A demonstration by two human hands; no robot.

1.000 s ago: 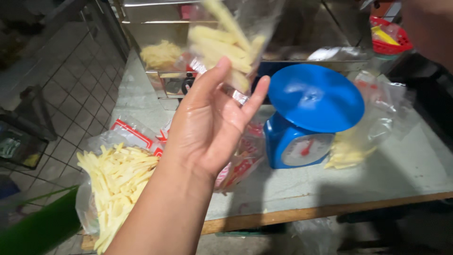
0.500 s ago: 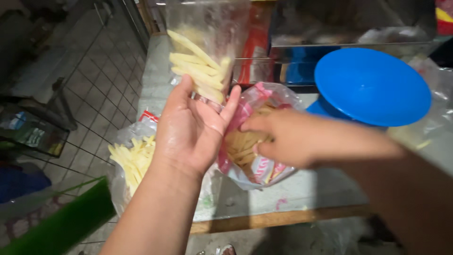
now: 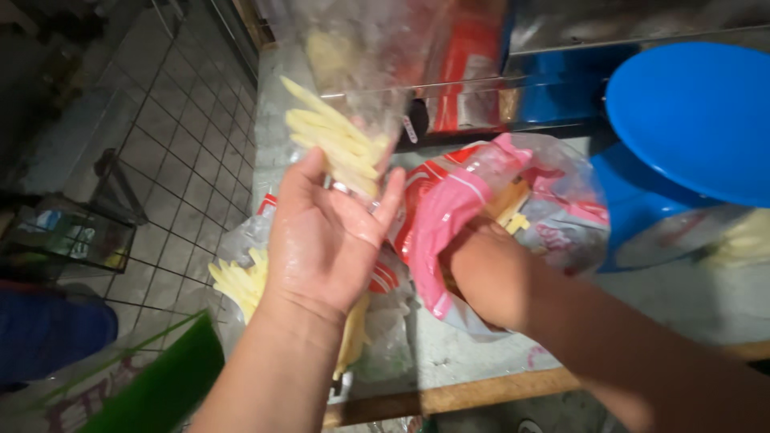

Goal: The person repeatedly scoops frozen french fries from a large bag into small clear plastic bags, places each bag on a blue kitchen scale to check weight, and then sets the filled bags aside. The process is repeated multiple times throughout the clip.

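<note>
Two bare hands work over a pale, worn table top (image 3: 642, 301) with a wooden near edge. The left hand (image 3: 325, 236) is raised at centre-left, palm towards the camera, its fingers (image 3: 391, 196) spread wide and only lightly curled; it props up from below a small clear plastic bag of pale yellow raw potato sticks (image 3: 337, 140), whose lower end rests on the fingertips while the bag's top rises towards the far side. The right hand (image 3: 481, 269) comes in from the near right and is pushed into the mouth of a larger clear plastic bag with red and pink printing (image 3: 469, 196) that lies on the table just right of the left hand; its fingers are hidden inside, so how far it is closed, or whether it has hold of anything, cannot be told. A few yellow sticks (image 3: 513, 216) show through that bag's wall just beyond the wrist. Below and left of the left hand, at the table's near-left corner, lies another clear bag of loose potato sticks (image 3: 241, 281), partly covered by the forearm. To the right stands a blue plastic kitchen scale with a round blue pan (image 3: 690, 120), just beside the printed bag. Along the far edge runs a shiny metal cabinet (image 3: 609, 20). Left of the table lies a grey tiled floor (image 3: 160, 144).
</note>
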